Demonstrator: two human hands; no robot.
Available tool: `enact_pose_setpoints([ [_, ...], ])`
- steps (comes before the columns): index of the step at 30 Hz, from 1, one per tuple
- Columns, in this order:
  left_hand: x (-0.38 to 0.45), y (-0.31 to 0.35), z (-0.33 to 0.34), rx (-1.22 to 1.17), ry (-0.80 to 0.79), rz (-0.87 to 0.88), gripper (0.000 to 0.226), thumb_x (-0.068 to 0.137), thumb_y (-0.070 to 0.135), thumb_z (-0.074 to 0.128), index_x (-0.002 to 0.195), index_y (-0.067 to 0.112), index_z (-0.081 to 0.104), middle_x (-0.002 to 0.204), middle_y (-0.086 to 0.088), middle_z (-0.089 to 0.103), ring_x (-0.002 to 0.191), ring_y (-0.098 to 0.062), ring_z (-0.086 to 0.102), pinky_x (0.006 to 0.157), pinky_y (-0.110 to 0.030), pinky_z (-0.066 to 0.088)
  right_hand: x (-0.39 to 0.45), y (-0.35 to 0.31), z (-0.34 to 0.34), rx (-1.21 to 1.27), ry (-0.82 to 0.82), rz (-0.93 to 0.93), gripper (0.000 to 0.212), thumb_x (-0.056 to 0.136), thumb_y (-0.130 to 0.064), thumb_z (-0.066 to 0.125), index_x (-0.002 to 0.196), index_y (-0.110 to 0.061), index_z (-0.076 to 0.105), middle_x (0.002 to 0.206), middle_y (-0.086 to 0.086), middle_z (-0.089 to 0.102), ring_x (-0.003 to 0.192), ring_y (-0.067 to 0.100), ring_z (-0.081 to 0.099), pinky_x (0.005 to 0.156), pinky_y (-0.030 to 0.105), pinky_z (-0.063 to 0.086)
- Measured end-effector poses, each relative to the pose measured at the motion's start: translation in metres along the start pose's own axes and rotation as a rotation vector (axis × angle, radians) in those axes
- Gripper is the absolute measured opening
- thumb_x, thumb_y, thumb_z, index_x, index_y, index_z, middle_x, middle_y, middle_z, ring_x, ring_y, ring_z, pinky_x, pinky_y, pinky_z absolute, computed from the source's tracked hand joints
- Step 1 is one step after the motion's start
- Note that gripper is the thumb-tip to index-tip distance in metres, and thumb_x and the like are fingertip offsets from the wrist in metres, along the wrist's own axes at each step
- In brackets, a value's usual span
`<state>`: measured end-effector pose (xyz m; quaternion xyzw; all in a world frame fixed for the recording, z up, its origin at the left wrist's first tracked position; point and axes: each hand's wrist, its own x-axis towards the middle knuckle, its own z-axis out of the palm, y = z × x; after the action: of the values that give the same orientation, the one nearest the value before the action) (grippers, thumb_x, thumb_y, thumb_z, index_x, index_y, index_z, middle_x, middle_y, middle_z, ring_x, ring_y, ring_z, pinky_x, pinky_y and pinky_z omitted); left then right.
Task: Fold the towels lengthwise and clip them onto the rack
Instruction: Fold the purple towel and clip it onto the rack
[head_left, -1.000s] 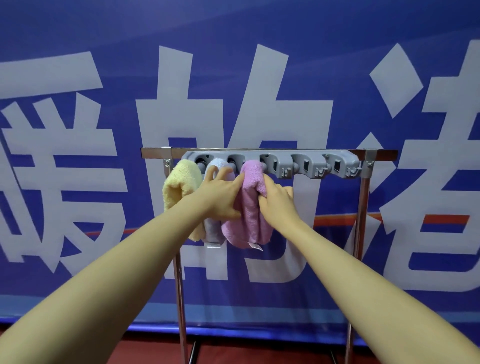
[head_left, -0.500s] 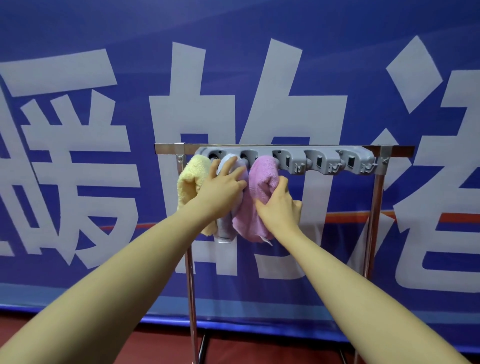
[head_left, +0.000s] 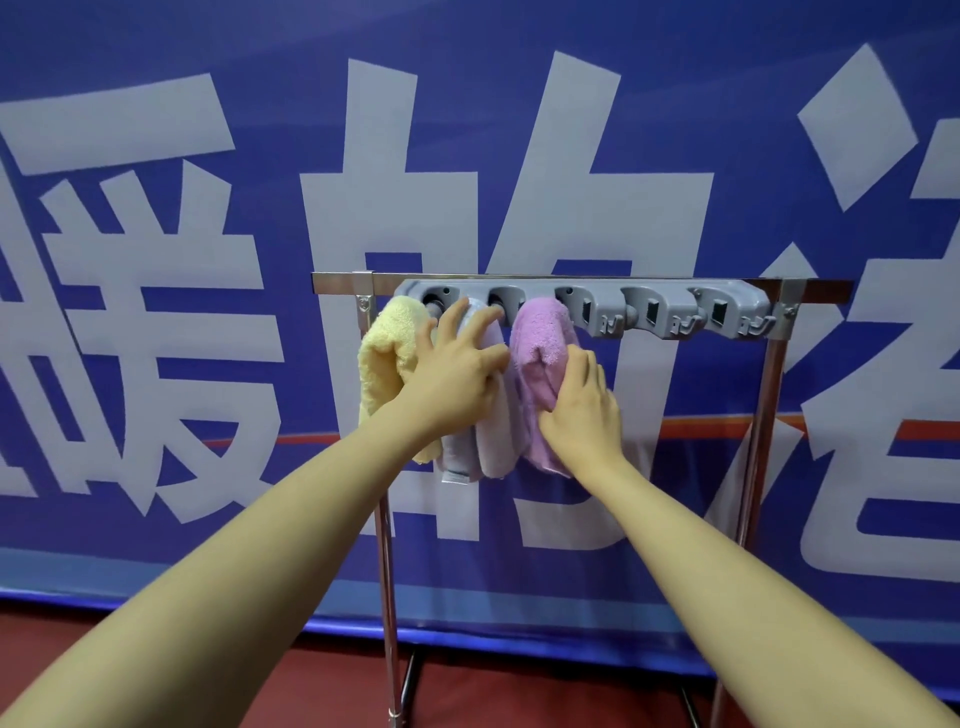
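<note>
At frame centre, three towels are hanging from the rack (head_left: 582, 285): yellow (head_left: 387, 358), grey (head_left: 491, 431), pink (head_left: 540, 358). The left hand (head_left: 457, 376) is spreading its fingers over the grey towel, while the right hand (head_left: 584, 402) is gripping the pink. A blue banner (head_left: 208, 364) is hanging behind.

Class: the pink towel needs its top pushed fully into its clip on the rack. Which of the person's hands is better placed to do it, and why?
The right hand. It already holds the pink towel just below its clip on the grey clip bar, while the left hand lies spread over the pale lavender towel.
</note>
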<state>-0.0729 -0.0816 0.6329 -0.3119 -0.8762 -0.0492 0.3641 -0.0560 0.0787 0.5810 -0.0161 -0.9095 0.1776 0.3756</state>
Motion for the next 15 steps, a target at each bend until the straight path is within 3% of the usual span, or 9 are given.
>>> enact_pose_setpoints([
  [5,-0.004,0.006,0.001,-0.105,0.037,-0.077,0.037,0.074,0.011,0.050,0.110,0.014,0.054,0.148,-0.010,0.030,0.141,-0.034,0.017,0.101,-0.050,0.025,-0.012,-0.007,0.000,0.122,0.011,0.043,0.061,0.082,-0.028,0.063,0.130,-0.005,0.034,0.127,0.011,0.043,0.112,0.034,0.052,0.085,0.042,0.042],
  [9,-0.004,0.012,-0.007,-0.111,0.018,-0.138,0.056,0.077,0.012,0.052,0.132,0.015,0.041,0.149,-0.007,0.027,0.141,-0.027,0.018,0.107,-0.043,0.020,-0.007,-0.015,-0.015,0.259,0.115,0.020,0.072,0.083,-0.039,0.062,0.142,-0.016,0.027,0.142,0.003,0.036,0.128,0.026,0.041,0.092,0.044,0.042],
  [12,-0.002,0.016,-0.016,-0.184,0.079,-0.211,0.056,0.079,0.014,0.052,0.134,0.011,0.040,0.144,-0.010,0.034,0.132,-0.029,0.033,0.104,-0.042,0.029,0.008,-0.022,-0.030,0.306,0.075,-0.050,0.074,0.084,-0.038,0.061,0.146,-0.025,0.022,0.150,-0.003,0.026,0.135,0.022,0.032,0.092,0.043,0.043],
  [15,0.003,0.017,-0.025,-0.263,0.070,-0.298,0.049,0.083,0.013,0.050,0.130,0.005,0.043,0.136,-0.012,0.044,0.118,-0.030,0.046,0.093,-0.039,0.041,0.021,-0.024,-0.037,0.330,-0.039,0.011,0.068,0.086,-0.040,0.059,0.144,-0.029,0.027,0.152,-0.006,0.026,0.135,0.022,0.034,0.095,0.043,0.042],
])
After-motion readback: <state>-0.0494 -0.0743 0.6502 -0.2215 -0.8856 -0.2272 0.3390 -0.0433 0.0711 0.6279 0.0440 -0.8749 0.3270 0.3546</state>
